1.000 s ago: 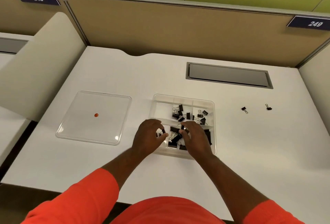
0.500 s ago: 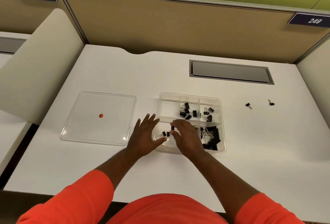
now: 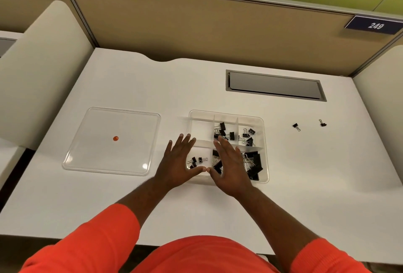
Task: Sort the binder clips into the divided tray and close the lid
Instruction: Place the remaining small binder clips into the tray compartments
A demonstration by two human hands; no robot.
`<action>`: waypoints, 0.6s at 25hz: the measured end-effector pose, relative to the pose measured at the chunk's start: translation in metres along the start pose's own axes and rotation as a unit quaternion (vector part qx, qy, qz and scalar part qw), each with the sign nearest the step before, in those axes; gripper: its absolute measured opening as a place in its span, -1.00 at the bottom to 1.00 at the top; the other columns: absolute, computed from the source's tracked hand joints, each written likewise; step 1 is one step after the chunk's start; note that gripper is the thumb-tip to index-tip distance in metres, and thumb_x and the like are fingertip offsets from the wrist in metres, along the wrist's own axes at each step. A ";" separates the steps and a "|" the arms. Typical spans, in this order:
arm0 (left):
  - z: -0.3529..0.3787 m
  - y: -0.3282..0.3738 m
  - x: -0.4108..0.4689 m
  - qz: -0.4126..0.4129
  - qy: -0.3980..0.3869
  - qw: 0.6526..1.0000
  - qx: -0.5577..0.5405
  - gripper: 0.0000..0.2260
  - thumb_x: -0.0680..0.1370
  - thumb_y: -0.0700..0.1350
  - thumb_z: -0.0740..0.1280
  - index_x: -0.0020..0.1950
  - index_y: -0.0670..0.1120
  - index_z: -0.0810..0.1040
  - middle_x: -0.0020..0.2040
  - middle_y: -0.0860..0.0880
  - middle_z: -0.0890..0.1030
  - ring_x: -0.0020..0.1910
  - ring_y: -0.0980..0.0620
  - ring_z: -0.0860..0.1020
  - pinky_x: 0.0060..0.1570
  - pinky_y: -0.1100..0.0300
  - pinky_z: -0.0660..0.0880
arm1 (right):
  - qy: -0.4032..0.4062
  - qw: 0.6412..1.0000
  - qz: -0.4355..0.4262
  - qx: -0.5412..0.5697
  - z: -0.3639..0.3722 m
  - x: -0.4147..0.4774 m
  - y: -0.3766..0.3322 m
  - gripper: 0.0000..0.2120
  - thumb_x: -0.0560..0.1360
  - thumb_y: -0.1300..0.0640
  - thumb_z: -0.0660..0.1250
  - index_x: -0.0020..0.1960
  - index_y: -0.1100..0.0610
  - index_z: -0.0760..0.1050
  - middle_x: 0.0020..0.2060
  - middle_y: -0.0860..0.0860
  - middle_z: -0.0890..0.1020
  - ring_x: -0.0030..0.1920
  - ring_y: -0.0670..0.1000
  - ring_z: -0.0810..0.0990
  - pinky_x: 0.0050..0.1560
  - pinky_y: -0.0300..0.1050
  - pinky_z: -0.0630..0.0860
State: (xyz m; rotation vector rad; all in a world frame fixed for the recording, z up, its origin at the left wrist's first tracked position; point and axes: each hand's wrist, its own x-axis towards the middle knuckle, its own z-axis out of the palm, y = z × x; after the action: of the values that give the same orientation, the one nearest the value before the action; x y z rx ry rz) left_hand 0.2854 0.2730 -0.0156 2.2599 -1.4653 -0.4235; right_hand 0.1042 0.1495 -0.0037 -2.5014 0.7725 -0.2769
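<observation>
**Both hands flat over the tray, lid off, two clips loose**

Head view: the divided tray (image 3: pixel 265 153) sits on the white desk (image 3: pixel 305 185), uncovered. The left hand (image 3: pixel 176 161) hovers over the tray's near-left corner and the right hand (image 3: pixel 231 163) over its near middle. Both have straight, spread fingers and hold nothing, and their thumbs almost meet at the tray's near edge. Black binder clips (image 3: pixel 226 133) lie in four compartments of the tray. The far-left compartment shows none. The clear lid (image 3: pixel 98 153) lies flat on the desk, left of the tray. Two loose clips (image 3: pixel 296 126) lie on the desk, well to the right of the tray.
</observation>
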 end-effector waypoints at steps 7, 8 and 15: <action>0.013 0.047 0.040 0.043 -0.009 0.999 0.027 -0.07 0.41 0.53 0.16 0.61 0.06 0.00 0.62 0.05 -0.01 0.58 0.11 -0.18 0.55 -0.09 -0.11 | 0.016 0.998 0.059 -0.032 -0.035 -0.012 0.047 -0.16 0.54 -0.36 0.16 0.64 0.00 -0.05 0.64 -0.07 -0.05 0.62 -0.07 -0.13 0.57 0.24 -0.08; 0.017 0.056 0.047 0.045 -0.011 0.999 0.028 -0.07 0.40 0.53 0.16 0.61 0.06 -0.01 0.62 0.05 -0.02 0.58 0.11 -0.19 0.55 -0.09 -0.11 | 0.016 0.997 0.065 -0.041 -0.041 -0.014 0.056 -0.16 0.55 -0.37 0.15 0.65 0.00 -0.06 0.64 -0.07 -0.06 0.62 -0.07 -0.13 0.58 0.24 -0.09; 0.058 0.144 0.100 0.071 -0.016 0.996 0.055 -0.09 0.43 0.50 0.16 0.61 0.04 -0.02 0.62 0.02 -0.01 0.59 0.05 -0.18 0.54 -0.14 -0.09 | 0.012 0.988 0.117 -0.099 -0.096 -0.030 0.144 -0.10 0.52 -0.51 -0.05 0.65 0.00 -0.18 0.63 -0.06 -0.21 0.61 -0.04 -0.27 0.57 0.23 -0.21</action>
State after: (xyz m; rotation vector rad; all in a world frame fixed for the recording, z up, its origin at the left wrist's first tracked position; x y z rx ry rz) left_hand 0.1850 0.1193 0.0026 2.2229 -1.6902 -0.3438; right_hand -0.0196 0.0251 0.0017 -2.5605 1.1424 -0.1552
